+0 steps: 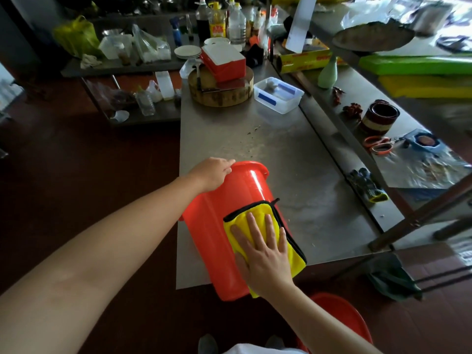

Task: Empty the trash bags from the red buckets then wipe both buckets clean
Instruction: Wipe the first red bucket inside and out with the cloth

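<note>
On the desk (pixel 293 162), the left hand (pixel 213 172) gripped the red bucket (pixel 217 226) rim; the right hand (pixel 263 254), fingers (pixel 269 226) flat, pressed a yellow cloth (pixel 258 213) against it.

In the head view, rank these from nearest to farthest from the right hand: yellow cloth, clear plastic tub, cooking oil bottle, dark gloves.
1. yellow cloth, under the right hand
2. dark gloves, right, by the table edge
3. clear plastic tub, farther up the table
4. cooking oil bottle, at the back
</note>
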